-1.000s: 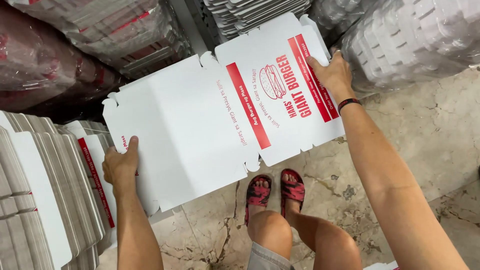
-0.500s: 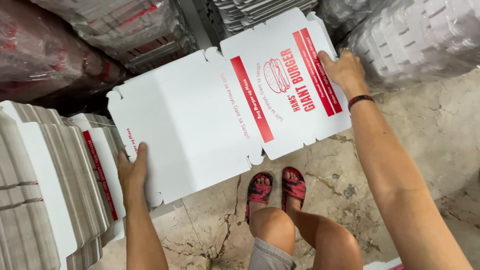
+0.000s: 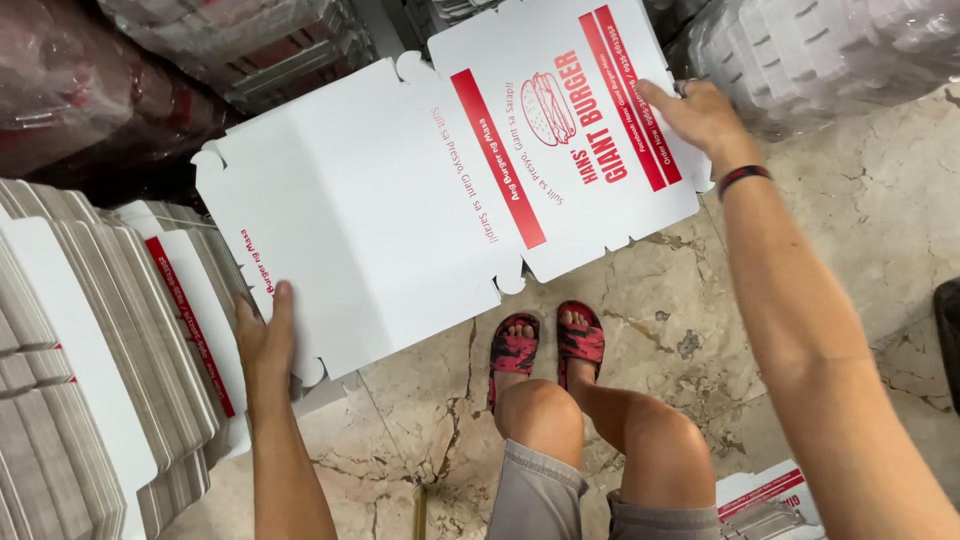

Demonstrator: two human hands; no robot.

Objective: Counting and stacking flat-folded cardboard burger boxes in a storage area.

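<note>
Overhead, a flat, unfolded cardboard box blank (image 3: 400,210) is held out level above the floor, spread between both hands. Its upper face is smooth and white, printed with red bands, red lettering and a line drawing of a burger on the right panel; the left panel is plain white. Its edges are die-cut, with small scalloped notches and rounded tabs along the creases.

The left hand (image 3: 265,335) takes the blank's lower left edge, thumb lying on top of the card and the fingers hidden under it, so its grip is closed on the sheet. The right hand (image 3: 700,115) is at the far right edge, fingers pressed flat along the printed panel; a dark wristband (image 3: 742,178) sits on that wrist. Its grip pinches the edge of the blank, though the thumb is out of sight below.

Beneath the blank, the floor (image 3: 800,260) is pale polished stone, veined and cracked, with brown staining in the seams. Two feet in red and black patterned sandals (image 3: 548,345) stand on it, and bare knees with grey shorts show lower down.

At left, stacks of flat box blanks (image 3: 90,380) stand on edge, their layered grey-white edges forming fine ridges. Along the top, plastic-wrapped bundles (image 3: 830,50) of stock shine under clear film, with ribbed white shapes inside at right and darker reddish ones at left.
</note>
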